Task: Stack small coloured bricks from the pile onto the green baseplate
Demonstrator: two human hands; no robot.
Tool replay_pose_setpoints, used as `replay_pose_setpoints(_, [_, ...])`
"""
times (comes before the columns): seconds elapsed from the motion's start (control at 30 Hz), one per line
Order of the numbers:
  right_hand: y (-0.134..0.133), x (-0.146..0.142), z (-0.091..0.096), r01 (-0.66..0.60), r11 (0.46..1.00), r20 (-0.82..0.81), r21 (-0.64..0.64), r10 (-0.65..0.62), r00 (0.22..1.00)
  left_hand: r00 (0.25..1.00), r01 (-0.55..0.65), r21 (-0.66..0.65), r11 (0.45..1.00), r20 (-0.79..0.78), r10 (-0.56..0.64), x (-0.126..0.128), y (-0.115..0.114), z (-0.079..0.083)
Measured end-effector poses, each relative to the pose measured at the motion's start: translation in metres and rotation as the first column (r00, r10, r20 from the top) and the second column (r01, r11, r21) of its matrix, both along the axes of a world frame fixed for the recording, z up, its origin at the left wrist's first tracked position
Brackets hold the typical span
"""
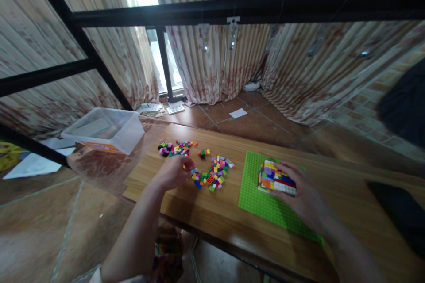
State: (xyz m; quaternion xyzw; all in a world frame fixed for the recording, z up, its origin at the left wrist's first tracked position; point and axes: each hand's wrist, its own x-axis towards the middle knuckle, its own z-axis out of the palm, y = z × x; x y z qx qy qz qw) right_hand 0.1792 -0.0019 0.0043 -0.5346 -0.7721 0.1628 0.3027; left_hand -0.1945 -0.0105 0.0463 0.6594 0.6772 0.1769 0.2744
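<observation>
My left hand (174,171) rests on the wooden table (229,216), its fingers pinched together at the edge of a pile of small coloured bricks (213,172); something yellow shows between the fingertips, too small to name. My right hand (300,192) lies over a block built of coloured bricks (274,177) that stands on a green baseplate (262,203), with the fingers curled round the block's right and near sides. A second heap of loose bricks (174,148) lies farther back on the left.
A clear plastic box (106,130) stands off the table's left end. A black metal frame (232,9) crosses overhead. Striped curtains hang behind, with papers on the tiled floor (239,119). A dark flat object (403,216) lies at the table's right end.
</observation>
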Motion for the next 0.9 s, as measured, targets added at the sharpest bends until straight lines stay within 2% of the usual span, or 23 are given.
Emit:
replay_pose_setpoints(0.33, [-0.008,-0.011,0.011,-0.054,0.997,0.011,-0.049,0.054,0.998,0.976,0.006,0.032,0.999,-0.218,0.001,0.015,0.002,0.0])
replay_pose_setpoints(0.4, [-0.009,-0.011,0.013,-0.059,0.997,-0.002,-0.051,0.059,0.998,0.979,0.052,0.056,0.997,-0.198,-0.04,0.023,0.002,0.002])
replay_pose_setpoints(0.47, [-0.009,-0.01,0.014,-0.061,0.997,-0.008,-0.052,0.06,0.998,0.978,0.143,0.061,0.988,-0.161,-0.132,0.031,0.002,0.003])
replay_pose_setpoints(0.57, [-0.01,-0.009,0.016,-0.057,0.997,-0.006,-0.05,0.057,0.998,0.951,0.286,0.074,0.955,-0.143,-0.274,0.04,0.0,-0.001])
replay_pose_setpoints(0.63, [-0.011,-0.009,0.017,-0.055,0.997,-0.004,-0.054,0.055,0.998,0.936,0.333,0.088,0.939,-0.156,-0.317,0.043,-0.001,-0.004])
replay_pose_setpoints(0.9, [-0.011,-0.009,0.016,-0.047,0.997,-0.004,-0.06,0.047,0.999,0.943,0.31,0.044,0.95,-0.146,-0.301,0.048,0.0,0.0])
